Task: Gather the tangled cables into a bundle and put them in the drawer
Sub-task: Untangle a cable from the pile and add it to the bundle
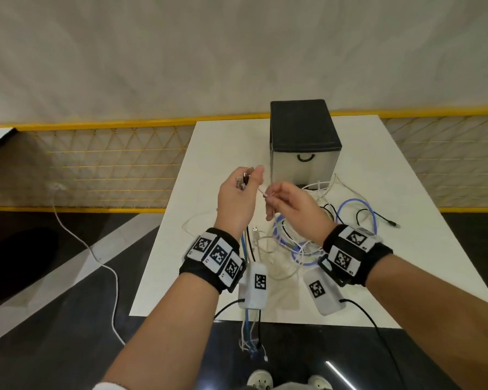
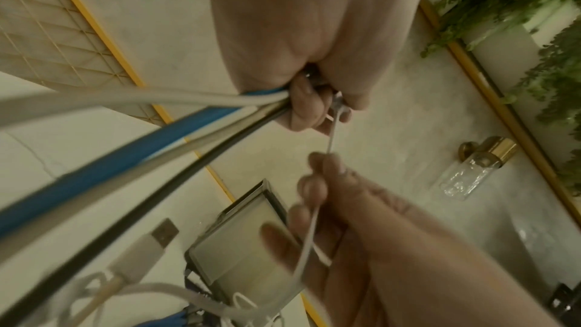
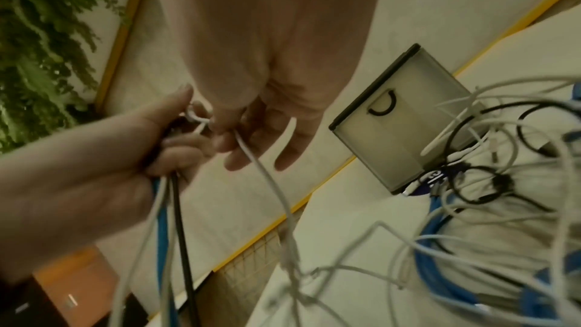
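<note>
My left hand [image 1: 247,178] is raised above the white table [image 1: 406,249] and grips several cable ends in its fist. From it a blue cable [image 2: 110,165], white cables and a black cable [image 3: 182,233] hang down. My right hand [image 1: 268,196] pinches a thin white cable [image 2: 331,133] just beside the left hand's fingers [image 2: 302,106]; this cable runs down to the tangle of cables [image 1: 307,232] lying on the table under the right wrist. The drawer box [image 1: 304,164], black on top with a pale front and a black handle, stands behind the hands, its drawer closed.
Some cable ends [image 1: 251,336] dangle over the table's near edge. A long white cord [image 1: 82,243] trails across the floor at the left. A yellow mesh fence [image 1: 110,164] runs behind the table. Loose black and blue cable loops [image 1: 372,218] spread right of the tangle.
</note>
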Tool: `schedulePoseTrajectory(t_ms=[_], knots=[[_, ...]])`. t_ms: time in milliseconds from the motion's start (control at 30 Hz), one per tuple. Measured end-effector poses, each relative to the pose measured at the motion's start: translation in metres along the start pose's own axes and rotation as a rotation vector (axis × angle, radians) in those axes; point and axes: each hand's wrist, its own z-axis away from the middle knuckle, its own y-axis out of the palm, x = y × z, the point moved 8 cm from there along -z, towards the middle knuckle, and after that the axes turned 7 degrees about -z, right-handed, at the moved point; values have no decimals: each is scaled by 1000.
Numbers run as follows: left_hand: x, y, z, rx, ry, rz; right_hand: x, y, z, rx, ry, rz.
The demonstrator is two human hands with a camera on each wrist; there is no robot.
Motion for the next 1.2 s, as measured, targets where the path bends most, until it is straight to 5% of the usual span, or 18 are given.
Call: schedulePoseTrajectory(t_ms=[233,533,633,733,833,933,1067,1200], knots=[[-15,0,-12,-73,-17,155,-13,-8,11,116,70,271],[-26,2,-12,76,-31,326,-49,-32,15,235,199,491],[-27,10,-13,156,63,71,-40,-46,9,127,177,487],[-15,34,-7,375,73,-295,-8,-57,-2,7,57,437],[-4,47,0,496,76,-542,14,-53,-6,42,12,414],[-16,31,-8,314,113,-519,18,-54,-2,98,29,498],[-16,-22,-27,-48,-4,-199,-10,-88,14,67,133,639],[-14,-29,-34,-68,36,-346,-12,-102,23,-15,126,662]])
